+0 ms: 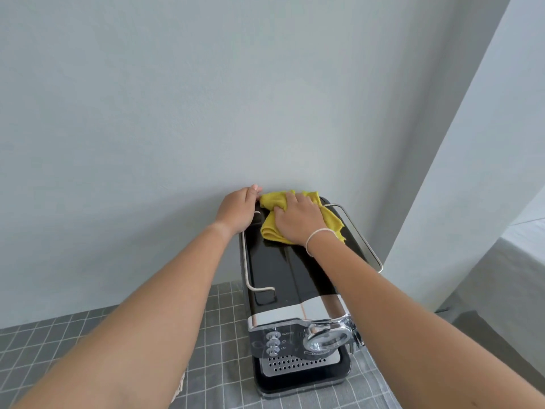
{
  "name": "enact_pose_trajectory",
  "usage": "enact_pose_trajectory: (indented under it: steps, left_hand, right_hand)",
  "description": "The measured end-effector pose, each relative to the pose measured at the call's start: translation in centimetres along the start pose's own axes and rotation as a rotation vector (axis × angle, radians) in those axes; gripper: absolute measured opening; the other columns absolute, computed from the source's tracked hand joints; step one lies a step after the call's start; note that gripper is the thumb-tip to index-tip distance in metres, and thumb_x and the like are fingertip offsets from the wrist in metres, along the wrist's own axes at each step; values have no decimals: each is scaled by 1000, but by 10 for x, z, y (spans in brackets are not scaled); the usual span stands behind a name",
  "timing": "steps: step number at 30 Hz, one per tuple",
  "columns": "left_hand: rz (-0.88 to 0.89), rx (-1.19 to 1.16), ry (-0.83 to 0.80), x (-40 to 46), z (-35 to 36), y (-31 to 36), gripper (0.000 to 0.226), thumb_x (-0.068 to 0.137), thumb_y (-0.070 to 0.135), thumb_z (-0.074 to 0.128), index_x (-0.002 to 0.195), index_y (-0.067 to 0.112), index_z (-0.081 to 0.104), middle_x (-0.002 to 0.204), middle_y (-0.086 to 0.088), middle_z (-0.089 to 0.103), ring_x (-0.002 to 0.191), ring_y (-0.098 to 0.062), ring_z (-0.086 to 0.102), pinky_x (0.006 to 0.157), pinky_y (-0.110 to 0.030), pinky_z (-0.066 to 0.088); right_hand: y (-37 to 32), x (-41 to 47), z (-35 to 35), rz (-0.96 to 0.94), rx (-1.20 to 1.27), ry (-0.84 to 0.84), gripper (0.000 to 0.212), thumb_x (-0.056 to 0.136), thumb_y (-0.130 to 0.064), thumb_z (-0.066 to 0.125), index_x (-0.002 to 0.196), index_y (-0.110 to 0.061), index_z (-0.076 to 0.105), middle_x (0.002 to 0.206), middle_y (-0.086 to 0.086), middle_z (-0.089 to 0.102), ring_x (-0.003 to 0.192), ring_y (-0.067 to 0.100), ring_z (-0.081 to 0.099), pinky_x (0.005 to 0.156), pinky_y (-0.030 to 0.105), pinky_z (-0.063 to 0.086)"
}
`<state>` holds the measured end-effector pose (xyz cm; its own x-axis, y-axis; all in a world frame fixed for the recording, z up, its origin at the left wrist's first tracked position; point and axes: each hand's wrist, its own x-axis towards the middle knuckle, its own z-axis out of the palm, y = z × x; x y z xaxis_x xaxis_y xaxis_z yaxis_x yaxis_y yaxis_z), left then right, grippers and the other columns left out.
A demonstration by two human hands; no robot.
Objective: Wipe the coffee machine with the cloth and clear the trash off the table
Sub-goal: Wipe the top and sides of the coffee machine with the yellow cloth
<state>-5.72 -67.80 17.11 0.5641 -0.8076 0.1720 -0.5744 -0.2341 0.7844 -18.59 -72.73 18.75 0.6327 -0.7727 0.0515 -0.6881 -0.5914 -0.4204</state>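
A black and chrome coffee machine point(283, 278) stands on the table against the wall, seen from above. A crumpled yellow cloth point(274, 225) lies on the far end of its glossy black top. My right hand point(298, 219) presses flat on the cloth, fingers over it. My left hand point(237, 209) grips the machine's back left corner by the chrome rail, fingers curled over the edge. No trash shows in this view.
A grey tablecloth with a white grid point(224, 335) covers the table. A pale wall point(206, 98) rises right behind the machine, and a wall corner point(442, 172) juts out at the right. The table's right edge drops off beside the machine.
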Motion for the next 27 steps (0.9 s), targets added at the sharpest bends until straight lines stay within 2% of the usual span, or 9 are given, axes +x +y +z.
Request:
enact_pose_trajectory:
  steps: [4, 8, 11, 16, 18, 21, 24, 27]
  left_hand:
    - [-27, -20, 18, 1, 1, 0, 44, 100, 29, 25, 124, 12, 57, 124, -5, 64, 125, -16, 50, 94, -17, 30]
    - [-36, -44, 27, 2, 2, -1, 44, 100, 30, 24, 124, 13, 56, 124, -5, 65, 124, -17, 50, 94, -17, 30]
    - [-28, -35, 13, 1, 3, -1, 44, 100, 29, 24, 125, 12, 56, 125, -6, 64, 125, -17, 50, 97, -19, 31]
    - [-25, -10, 14, 3, 1, -3, 45, 99, 29, 25, 122, 7, 58, 129, -9, 60, 125, -21, 51, 106, -27, 34]
    - [-38, 25, 21, 3, 0, -2, 46, 99, 30, 26, 119, 6, 59, 127, -13, 61, 121, -26, 54, 103, -31, 37]
    - [-41, 59, 26, 2, 0, -1, 44, 99, 29, 25, 126, 10, 55, 129, -9, 61, 124, -24, 51, 102, -28, 35]
    - [-45, 19, 25, 2, 0, 1, 44, 99, 28, 25, 128, 10, 53, 128, -9, 62, 125, -23, 50, 104, -28, 34]
    - [-54, -13, 33, 1, 1, -1, 44, 99, 28, 24, 128, 11, 53, 128, -10, 61, 125, -22, 50, 103, -26, 33]
  right_hand:
    - [1, -40, 5, -2, -41, 66, 57, 95, -33, 36, 141, -3, 21, 146, 19, 29, 135, 34, 26, 114, 41, 18]
    - [3, -50, 6, 2, -56, 81, 59, 95, -34, 35, 142, -3, 20, 148, 19, 28, 137, 34, 24, 115, 42, 16]
    - [0, -27, 2, 25, -20, 46, 56, 95, -33, 35, 140, -2, 23, 147, 19, 30, 136, 35, 26, 114, 42, 17]
    - [-6, 16, 2, 11, -34, 7, 48, 94, -30, 34, 131, 1, 39, 139, 21, 40, 131, 36, 32, 112, 42, 22]
    - [-6, 14, 3, -10, -24, 26, 43, 94, -26, 35, 126, 2, 44, 134, 21, 44, 126, 36, 38, 109, 41, 27]
    - [-5, -3, 5, -43, -56, 115, 33, 94, -17, 33, 113, 4, 49, 121, 20, 52, 114, 34, 46, 97, 38, 36]
    - [-6, -5, 7, 24, -29, 145, 49, 89, -21, 13, 109, 2, 51, 117, 19, 53, 109, 33, 48, 89, 39, 39]
    - [-9, 9, 6, 58, 41, 105, 38, 93, -20, 30, 114, 5, 50, 122, 23, 51, 115, 36, 46, 100, 41, 36]
